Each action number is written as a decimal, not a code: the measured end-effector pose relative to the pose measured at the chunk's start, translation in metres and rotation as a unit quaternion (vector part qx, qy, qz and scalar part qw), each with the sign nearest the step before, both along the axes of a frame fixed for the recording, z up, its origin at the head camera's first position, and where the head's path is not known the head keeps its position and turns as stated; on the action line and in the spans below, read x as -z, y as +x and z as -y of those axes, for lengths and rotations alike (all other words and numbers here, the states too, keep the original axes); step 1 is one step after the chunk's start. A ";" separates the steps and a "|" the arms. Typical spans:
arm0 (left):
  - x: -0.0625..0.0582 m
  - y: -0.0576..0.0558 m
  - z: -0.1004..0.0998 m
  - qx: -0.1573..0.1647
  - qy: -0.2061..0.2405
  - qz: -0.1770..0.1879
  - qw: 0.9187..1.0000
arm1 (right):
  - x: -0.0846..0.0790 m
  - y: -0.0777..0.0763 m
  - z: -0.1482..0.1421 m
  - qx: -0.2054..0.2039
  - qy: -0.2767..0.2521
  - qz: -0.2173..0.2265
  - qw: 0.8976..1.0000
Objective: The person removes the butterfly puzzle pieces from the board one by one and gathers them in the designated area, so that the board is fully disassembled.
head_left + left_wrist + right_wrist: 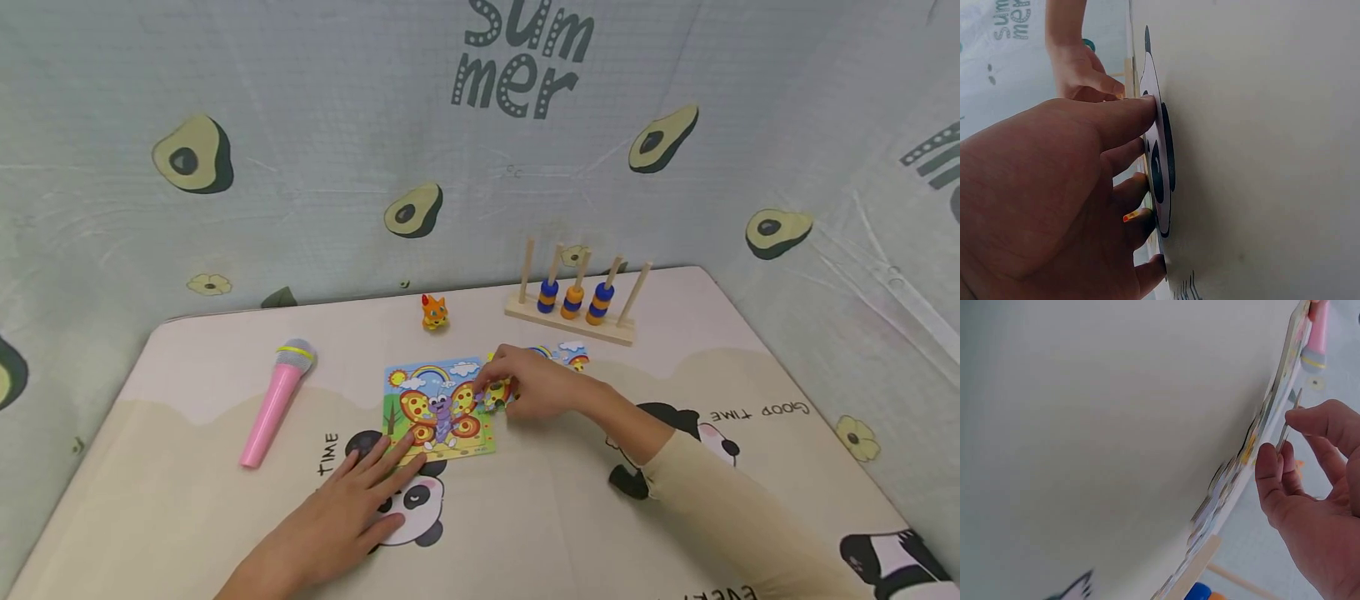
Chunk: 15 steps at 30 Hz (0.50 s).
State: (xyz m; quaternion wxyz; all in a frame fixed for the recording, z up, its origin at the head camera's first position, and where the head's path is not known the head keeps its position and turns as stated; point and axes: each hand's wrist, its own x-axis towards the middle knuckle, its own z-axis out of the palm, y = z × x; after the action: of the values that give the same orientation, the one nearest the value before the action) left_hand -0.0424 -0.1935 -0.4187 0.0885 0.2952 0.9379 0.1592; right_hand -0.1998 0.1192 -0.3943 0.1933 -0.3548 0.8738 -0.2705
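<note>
My left hand lies with its fingers spread, the fingertips at the lower left edge of a butterfly jigsaw puzzle. At the puzzle's right side, my right hand pinches a thin puzzle piece between thumb and fingers. That piece shows edge-on in the right wrist view, raised over the tabletop. More colourful puzzle pieces lie beyond the right hand, partly hidden by it. From the left wrist view, the left fingers reach down to the cloth and the right hand shows behind them.
A pink toy microphone lies to the left. Behind the puzzle stands a small orange animal figure. A wooden peg stand with blue and orange beads is at the back right. The panda-print tablecloth meets a fabric wall.
</note>
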 end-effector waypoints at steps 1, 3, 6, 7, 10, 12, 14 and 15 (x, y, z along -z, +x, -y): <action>0.000 0.000 0.000 0.000 0.001 0.000 1.000 | 0.000 0.000 -0.002 0.003 0.001 0.001 1.000; 0.000 0.000 0.000 -0.001 0.002 0.001 1.000 | 0.000 0.001 -0.007 0.006 -0.004 0.002 1.000; 0.000 0.000 -0.001 -0.002 0.002 0.002 1.000 | -0.001 0.002 -0.016 0.010 -0.009 -0.002 1.000; 0.000 0.000 -0.001 -0.002 0.003 0.003 1.000 | -0.001 0.002 -0.019 0.011 -0.011 -0.003 1.000; -0.001 0.001 -0.001 -0.008 0.001 0.011 1.000 | -0.001 0.003 -0.029 0.016 -0.017 -0.006 1.000; 0.000 0.001 -0.001 -0.008 0.002 0.010 1.000 | -0.001 0.005 -0.036 0.021 -0.019 -0.008 1.000; 0.000 0.001 -0.001 -0.010 0.002 0.009 1.000 | -0.002 0.005 -0.042 0.026 -0.019 -0.013 0.999; 0.000 0.001 -0.001 -0.008 0.003 0.005 1.000 | -0.001 0.005 -0.046 0.028 -0.019 -0.015 0.999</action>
State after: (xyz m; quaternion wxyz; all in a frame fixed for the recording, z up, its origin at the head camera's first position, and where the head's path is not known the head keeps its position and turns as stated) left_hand -0.0414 -0.1923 -0.4188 0.0914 0.2867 0.9394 0.1641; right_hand -0.1943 0.1650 -0.3933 0.1658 -0.3378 0.8808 -0.2875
